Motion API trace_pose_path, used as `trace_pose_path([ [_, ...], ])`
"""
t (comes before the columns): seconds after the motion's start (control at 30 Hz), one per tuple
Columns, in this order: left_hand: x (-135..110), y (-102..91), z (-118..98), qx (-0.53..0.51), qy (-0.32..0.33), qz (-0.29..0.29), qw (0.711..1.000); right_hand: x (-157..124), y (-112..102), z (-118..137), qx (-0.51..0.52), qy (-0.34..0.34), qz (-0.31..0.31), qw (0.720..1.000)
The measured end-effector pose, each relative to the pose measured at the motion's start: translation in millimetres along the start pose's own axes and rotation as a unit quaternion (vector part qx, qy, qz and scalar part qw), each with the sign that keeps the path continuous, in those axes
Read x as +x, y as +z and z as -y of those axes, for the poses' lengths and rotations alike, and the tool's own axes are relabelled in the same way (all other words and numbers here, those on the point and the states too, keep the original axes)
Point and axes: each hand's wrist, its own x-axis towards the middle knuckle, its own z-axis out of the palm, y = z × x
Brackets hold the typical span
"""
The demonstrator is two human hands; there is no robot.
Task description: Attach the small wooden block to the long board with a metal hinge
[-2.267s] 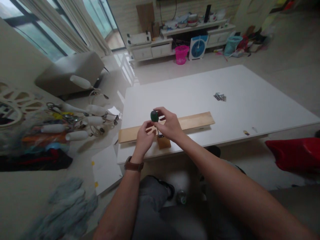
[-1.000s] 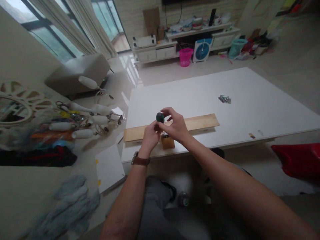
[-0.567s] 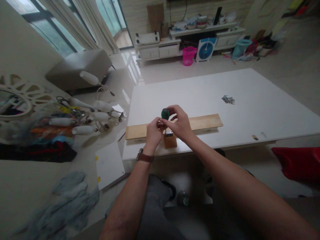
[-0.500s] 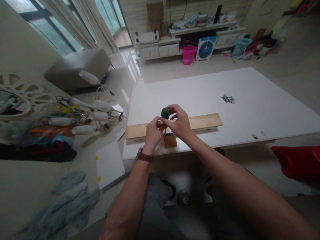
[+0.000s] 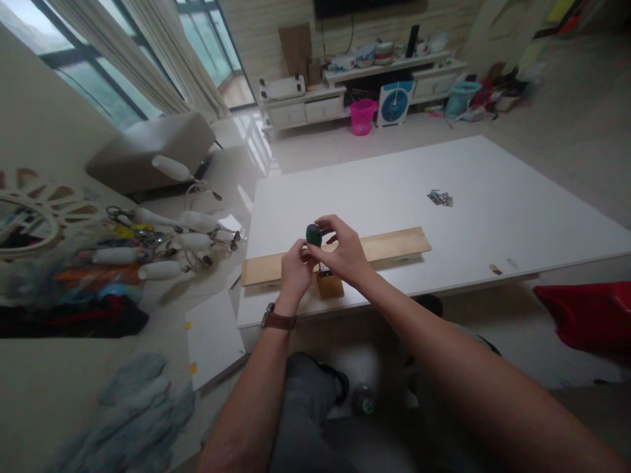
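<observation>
A screwdriver with a dark green handle (image 5: 313, 234) stands upright over a small metal plate (image 5: 325, 270) on a brown wooden block (image 5: 330, 286). My right hand (image 5: 342, 248) curls its fingers and thumb around the handle from the right. On the other side, my left hand (image 5: 296, 268) pinches at the shaft just below the handle; its fingertips are partly hidden. The block adjoins the front of a long light wooden board (image 5: 397, 243), whose middle my hands cover. Any screw under the tip is too small to make out.
The white table (image 5: 365, 190) carries a small pile of metal hardware (image 5: 440, 198) toward the back right. Small items (image 5: 495, 269) lie near its front edge. A lamp with several white shades (image 5: 192, 242) is on the left, and a red object (image 5: 586, 315) at right.
The view has shifted a little, so the scene sits slightly lower and further left. Both hands stay at the screwdriver, with the right fingers slightly repositioned around its handle.
</observation>
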Motion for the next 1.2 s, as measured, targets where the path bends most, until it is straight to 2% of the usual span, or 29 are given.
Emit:
trace_pose_path([
  [0.37, 1.6, 0.5, 7.2, 0.023, -0.004, -0.018, 1.0, -0.2, 3.0, -2.3, -0.023, 0.029, -0.011, 0.999],
  [0.63, 1.2, -10.7, -12.4, 0.049, -0.009, 0.033, 0.998, -0.4, 1.5, 4.1, -0.013, 0.015, 0.054, 0.998],
  [0.77, -0.7, -10.6, -10.8, 0.059, -0.013, 0.018, 0.998, 0.5, -1.3, 3.1, -0.012, 0.017, 0.073, 0.997],
  [1.03, -1.7, 3.2, 1.3, 0.05, -0.028, -0.028, 0.998, 3.5, -1.2, -1.5, -0.029, 0.01, 0.009, 0.999],
  [1.2, -1.3, 3.9, 10.1, 0.02, -0.034, -0.025, 0.999, 3.1, 0.1, -3.5, -0.029, 0.036, -0.01, 0.999],
])
